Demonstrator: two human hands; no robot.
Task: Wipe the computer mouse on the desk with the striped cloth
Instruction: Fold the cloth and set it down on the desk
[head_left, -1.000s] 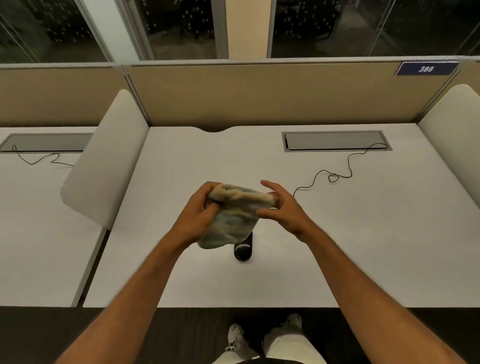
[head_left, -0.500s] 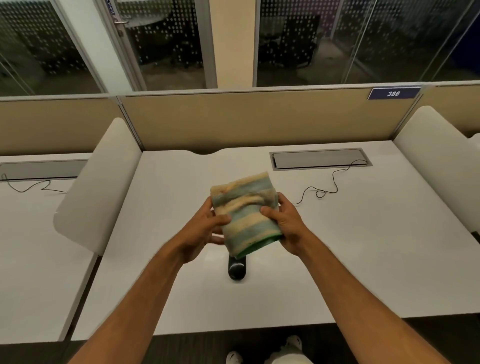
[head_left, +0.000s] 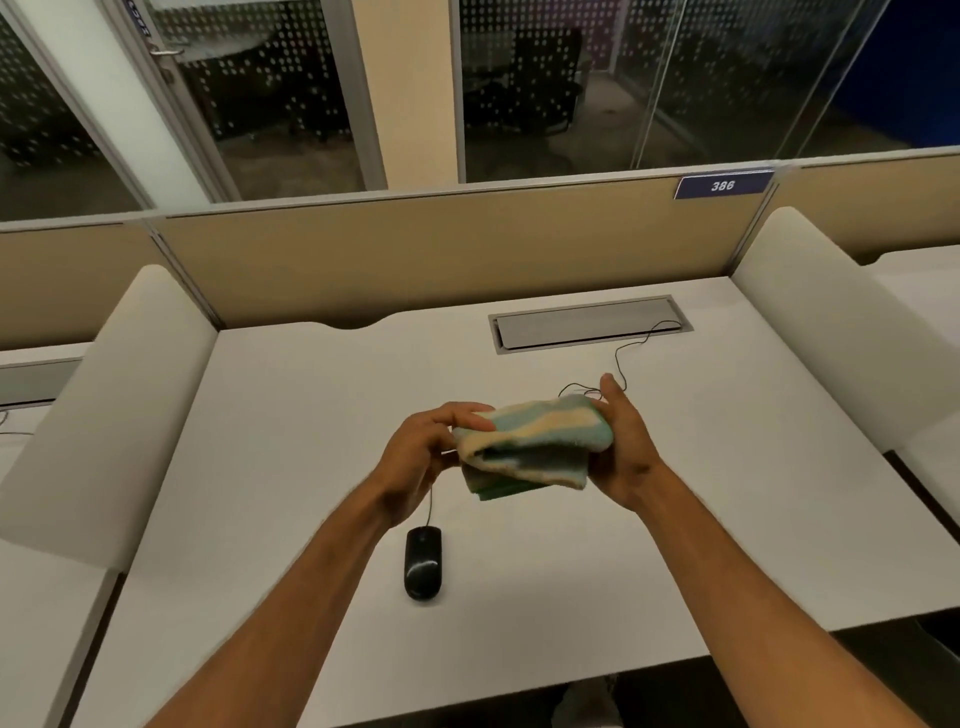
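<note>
Seen from the head camera, both hands hold a folded striped cloth (head_left: 530, 447) above the white surface (head_left: 291, 415), the left hand (head_left: 415, 457) pinching its left end, the right hand (head_left: 621, 447) cupping its right, while the black computer mouse (head_left: 423, 562) lies near the front edge.

Tan partition (head_left: 467, 249) with plate (head_left: 723, 185) 386 — dotted glass wall (head_left: 545, 88) behind, dark beyond.
</note>
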